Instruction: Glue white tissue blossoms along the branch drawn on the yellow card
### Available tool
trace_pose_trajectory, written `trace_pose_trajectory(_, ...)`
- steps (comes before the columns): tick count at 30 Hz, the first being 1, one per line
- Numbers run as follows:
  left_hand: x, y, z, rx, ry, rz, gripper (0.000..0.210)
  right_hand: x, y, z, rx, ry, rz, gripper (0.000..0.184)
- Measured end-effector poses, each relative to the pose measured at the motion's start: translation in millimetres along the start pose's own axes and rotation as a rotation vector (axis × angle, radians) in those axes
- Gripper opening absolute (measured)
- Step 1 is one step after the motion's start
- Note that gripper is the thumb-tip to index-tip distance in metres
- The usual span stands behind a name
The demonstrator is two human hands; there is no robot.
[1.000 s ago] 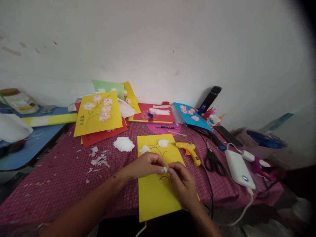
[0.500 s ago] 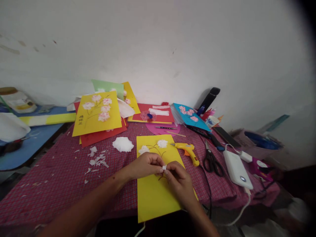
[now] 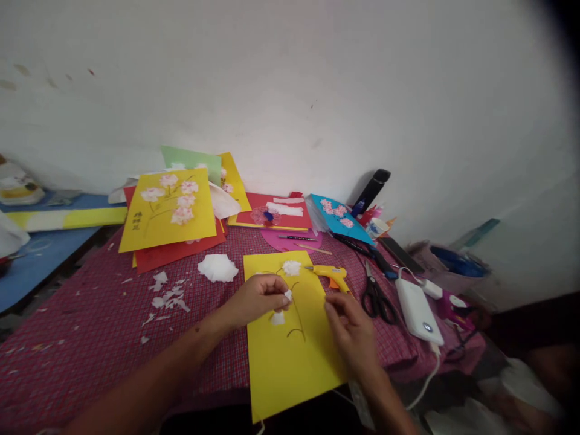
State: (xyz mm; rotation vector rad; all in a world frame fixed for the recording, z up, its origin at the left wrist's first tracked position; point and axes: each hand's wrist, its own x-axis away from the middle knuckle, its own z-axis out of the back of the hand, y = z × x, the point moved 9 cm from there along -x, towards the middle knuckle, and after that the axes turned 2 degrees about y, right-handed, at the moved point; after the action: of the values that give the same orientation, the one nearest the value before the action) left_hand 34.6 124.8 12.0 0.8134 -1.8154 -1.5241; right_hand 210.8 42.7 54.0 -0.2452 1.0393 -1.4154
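Observation:
My left hand [image 3: 265,299] pinches a small crumpled piece of white paper [image 3: 288,295] between thumb and fingertips, over a yellow card [image 3: 290,374]. Brown stems are drawn on the card, and a ruffled white paper flower [image 3: 291,267] sits near its top. Another white bit [image 3: 277,318] shows just below my left fingers; whether it lies on the card is unclear. Over the card's right edge is my right hand [image 3: 351,326], fingers loosely bent and nothing visible in them. It is nearest the yellow glue gun [image 3: 328,272], whose handle it partly hides.
White paper petals [image 3: 218,267] are stacked left of the card, with torn scraps [image 3: 170,296] beside them. Black scissors [image 3: 377,299] and a white power bank [image 3: 419,311] lie at right. Finished flower cards [image 3: 170,208] and a blue card [image 3: 342,217] stand along the wall.
My hands have parted: the right hand has let go of the white paper and moved right toward the glue gun. The left hand keeps the paper. The view has shifted slightly.

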Motion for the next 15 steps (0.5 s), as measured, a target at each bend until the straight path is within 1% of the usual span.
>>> trace_pose_trajectory(2,-1.5,1.4,7.0,0.007,0.062,-0.019,0.02,-13.0,24.0,21.3,0.227,0.03,-0.049,0.017)
trace_pose_trajectory(3,-2.4,0.4,9.8,0.011,0.086,-0.016,0.02,-20.1,34.0,28.2,0.343,0.025,-0.057,0.019)
trace_pose_trajectory(4,-3.2,-1.4,11.9,0.008,0.101,-0.009,0.02,-26.8,42.7,30.7,0.448,-0.006,-0.06,0.02)
trace_pose_trajectory(6,-4.7,-4.2,15.1,-0.012,0.114,-0.01,0.02,-37.5,59.3,25.9,0.631,-0.117,-0.098,0.022)
trace_pose_trajectory(8,-5.4,-4.3,17.7,-0.057,0.113,-0.037,0.02,-44.4,70.1,17.4,0.761,-0.207,-0.157,0.024)
trace_pose_trajectory(10,-4.8,-3.2,20.3,-0.12,0.107,-0.06,0.019,-49.3,75.2,10.7,0.83,-0.264,-0.225,0.026)
trace_pose_trajectory(12,-3.6,-2.6,22.2,-0.185,0.1,-0.061,0.018,-53.3,76.5,9.6,0.838,-0.288,-0.284,0.026)
trace_pose_trajectory(13,-2.9,-2.1,23.1,-0.205,0.1,-0.06,0.017,-54.9,76.1,12.1,0.816,-0.281,-0.306,0.025)
trace_pose_trajectory(15,-1.6,-0.4,24.1,-0.215,0.103,-0.065,0.015,-56.1,72.5,24.1,0.703,-0.211,-0.326,0.022)
